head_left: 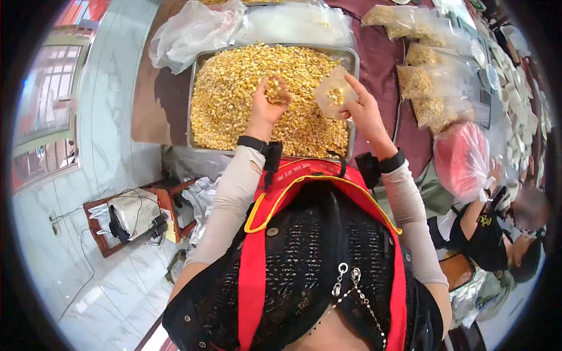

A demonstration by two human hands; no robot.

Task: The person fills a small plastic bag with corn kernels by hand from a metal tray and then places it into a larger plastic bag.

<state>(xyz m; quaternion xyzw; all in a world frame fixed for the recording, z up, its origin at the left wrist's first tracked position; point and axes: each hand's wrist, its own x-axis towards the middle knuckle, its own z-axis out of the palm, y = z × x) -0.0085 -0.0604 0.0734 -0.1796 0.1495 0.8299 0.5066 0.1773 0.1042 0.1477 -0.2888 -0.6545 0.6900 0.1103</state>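
A metal tray [191, 117] in front of me is heaped with small yellow-and-cream dried pieces [234, 76], whose exact kind I cannot make out. My left hand [271, 100] is cupped over the heap, fingers curled round some of the pieces. Near the tray's right side, my right hand [364, 111] pinches a small clear plastic bag [329, 93] at its edge. A few yellow pieces lie inside that bag. Both wrists wear black bands.
Several filled clear bags [417, 82] lie on the dark red cloth [377, 52] to the right. Crumpled plastic [196, 35] lies behind the tray. A pink bundle in plastic [462, 158] and another person [492, 228] are at right. A wooden stool [170, 213] stands lower left.
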